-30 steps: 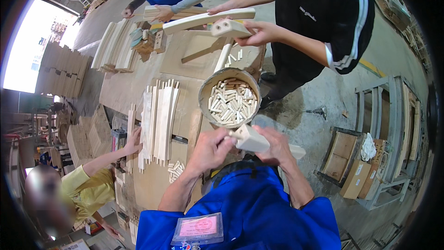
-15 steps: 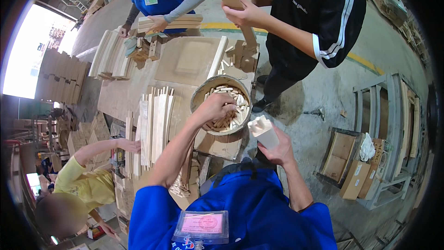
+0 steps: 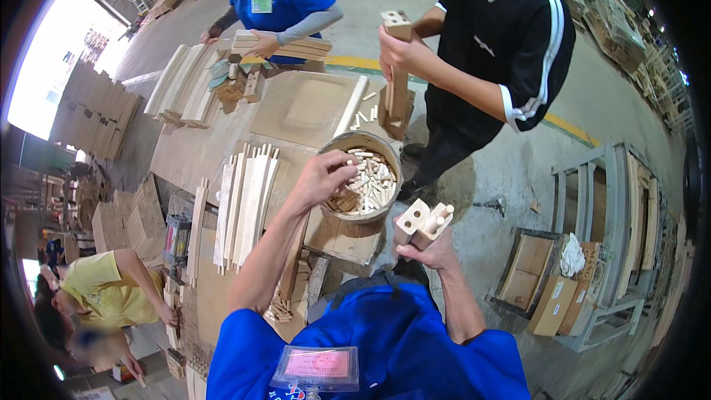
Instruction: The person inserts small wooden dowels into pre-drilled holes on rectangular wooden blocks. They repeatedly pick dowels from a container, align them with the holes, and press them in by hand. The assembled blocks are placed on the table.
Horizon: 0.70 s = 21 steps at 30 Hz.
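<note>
My left hand [image 3: 326, 178] is over the left rim of a round bucket [image 3: 395, 159], its fingers curled together. What they pinch, if anything, is too small to make out. Inside the bucket lie many short wooden dowels [image 3: 374, 184]. To the right of the bucket, my right hand [image 3: 435, 250] grips two wooden pieces side by side, their ends facing up. The left wooden piece [image 3: 412, 222] shows round holes in its end. Dowels [image 3: 442, 215] stick up from the end of the other.
Wooden slats [image 3: 248, 204] lie on the worktable [image 3: 222, 122] left of the bucket. Across it, a co-worker in black [image 3: 481, 52] holds wooden pieces upright; another in blue [image 3: 285, 0] handles slats. A person in yellow [image 3: 111, 289] works at left. Crates and boxes [image 3: 552, 304] stand at right.
My left hand has drawn back toward the bucket's left rim. The pieces in my right hand have turned, showing holes and dowels. The co-worker in black has tilted their pieces upright.
</note>
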Available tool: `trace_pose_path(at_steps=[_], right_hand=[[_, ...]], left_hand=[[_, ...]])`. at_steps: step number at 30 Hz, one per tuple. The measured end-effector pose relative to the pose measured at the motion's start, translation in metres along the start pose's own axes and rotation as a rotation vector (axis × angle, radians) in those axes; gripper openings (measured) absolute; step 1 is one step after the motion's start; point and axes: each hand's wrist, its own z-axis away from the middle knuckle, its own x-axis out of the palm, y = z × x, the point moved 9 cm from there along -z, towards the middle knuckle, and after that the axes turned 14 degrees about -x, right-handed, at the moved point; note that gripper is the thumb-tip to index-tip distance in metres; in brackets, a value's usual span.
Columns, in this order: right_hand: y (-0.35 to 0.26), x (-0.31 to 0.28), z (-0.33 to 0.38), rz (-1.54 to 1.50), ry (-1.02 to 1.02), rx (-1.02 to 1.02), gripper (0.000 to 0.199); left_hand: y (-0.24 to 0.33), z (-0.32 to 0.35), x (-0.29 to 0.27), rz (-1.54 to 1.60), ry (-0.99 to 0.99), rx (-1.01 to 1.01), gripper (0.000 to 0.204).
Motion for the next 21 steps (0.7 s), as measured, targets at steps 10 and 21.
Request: trace_pose_path(at_steps=[10,21], right_hand=[[-0.041,0.099,-0.029,0.071,-0.325,-0.098,0.068],[-0.053,0.100,-0.021,0.116,-0.336,-0.239,0.058]], left_hand=[[0.112,0.150,-0.014,0.049,0.123,0.353,0.016],[0.094,0.161,-0.011,-0.004,0.157,0.334,0.013]])
